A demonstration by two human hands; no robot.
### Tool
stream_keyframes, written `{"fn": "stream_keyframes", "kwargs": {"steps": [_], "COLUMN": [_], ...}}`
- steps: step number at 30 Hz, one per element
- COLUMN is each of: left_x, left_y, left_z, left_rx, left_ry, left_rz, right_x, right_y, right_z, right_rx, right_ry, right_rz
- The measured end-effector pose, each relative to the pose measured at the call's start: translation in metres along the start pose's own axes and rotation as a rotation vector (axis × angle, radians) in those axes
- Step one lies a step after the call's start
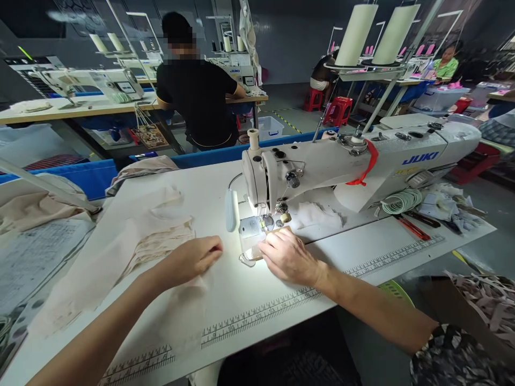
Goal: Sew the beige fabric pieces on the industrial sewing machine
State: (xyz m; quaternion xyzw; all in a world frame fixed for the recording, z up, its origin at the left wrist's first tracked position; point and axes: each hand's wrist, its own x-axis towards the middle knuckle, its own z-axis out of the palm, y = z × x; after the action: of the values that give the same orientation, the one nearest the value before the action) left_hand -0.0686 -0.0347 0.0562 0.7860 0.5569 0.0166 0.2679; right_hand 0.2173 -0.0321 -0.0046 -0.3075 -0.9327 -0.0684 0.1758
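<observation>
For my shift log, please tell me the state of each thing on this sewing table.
White Juki sewing machine: needle lamp lit.
Left hand: flat on pale beige fabric piece.
Right hand: pressing near the presser foot.
Two cream thread cones: upright on the stand.

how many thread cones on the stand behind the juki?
2. Both on the rack behind the sewing machine: left cone, right cone, side by side. Their tops run out of frame; smaller spools stand on far tables.

2 bare forearms, right arm in a dark floral-patterned sleeve (454,354)
</observation>
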Motion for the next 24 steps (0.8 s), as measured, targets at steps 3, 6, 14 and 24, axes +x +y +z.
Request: {"fn": "stream_keyframes", "kwargs": {"steps": [3,6,14,24], "left_x": [-0.009,-0.003,0.062,0.074], "left_y": [0.002,0.024,0.045,0.028], "left_z": [-0.008,-0.004,0.04,0.054], "left_rx": [0.125,-0.041,-0.531,-0.424], "left_ry": [0.149,0.131,0.036,0.129], "left_rz": [-0.121,-0.001,-0.005,-0.038], "right_x": [-0.001,-0.002,-0.005,-0.004], "right_y": [-0.003,-0.003,0.004,0.004], "right_z": [0.003,0.004,0.001,0.001], "right_rx": [-0.015,-0.012,0.025,0.026], "right_ry": [0.007,0.011,0.04,0.03], "right_rz": [0.001,-0.001,-0.009,-0.012]}}
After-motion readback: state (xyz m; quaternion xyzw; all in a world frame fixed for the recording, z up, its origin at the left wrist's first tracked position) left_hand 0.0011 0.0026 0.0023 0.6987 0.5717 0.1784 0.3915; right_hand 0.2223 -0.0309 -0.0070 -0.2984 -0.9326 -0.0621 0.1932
